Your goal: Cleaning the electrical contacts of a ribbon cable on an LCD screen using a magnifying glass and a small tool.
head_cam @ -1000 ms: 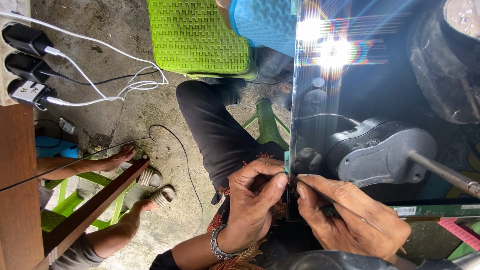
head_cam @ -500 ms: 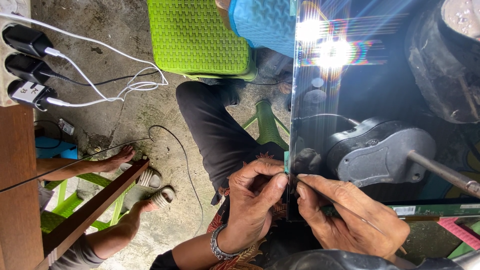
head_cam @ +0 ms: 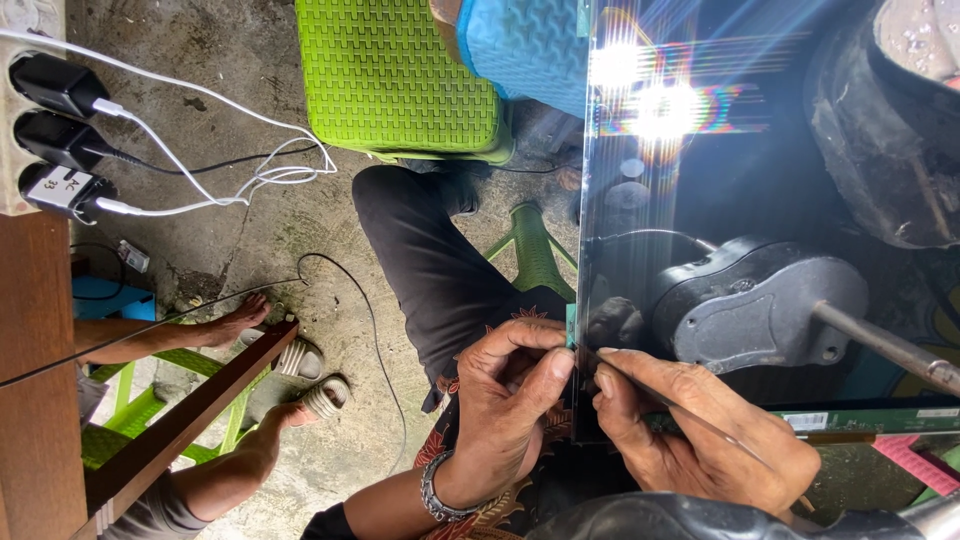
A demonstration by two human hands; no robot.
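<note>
A large dark glossy flat panel (head_cam: 760, 190) lies across my lap and mirrors a lamp's glare. My left hand (head_cam: 505, 405), with a bead bracelet on the wrist, pinches the panel's left edge (head_cam: 578, 250) just below a small green tab (head_cam: 571, 326). My right hand (head_cam: 700, 440) rests on the panel beside it, its fingers closed on a thin dark tool (head_cam: 690, 412) whose tip meets the same edge spot. The fingertips of both hands nearly touch. A dark rounded thing with a metal rod (head_cam: 760, 305) shows on the panel, just above my right hand.
My black-trousered leg (head_cam: 420, 250) stretches over the concrete floor. A green plastic stool (head_cam: 400, 75) stands behind it. A power strip with black plugs (head_cam: 50, 120) and white cables (head_cam: 230, 170) sits on the left. Another person's bare feet in sandals (head_cam: 290, 370) and a brown wooden board (head_cam: 170, 430) are at lower left.
</note>
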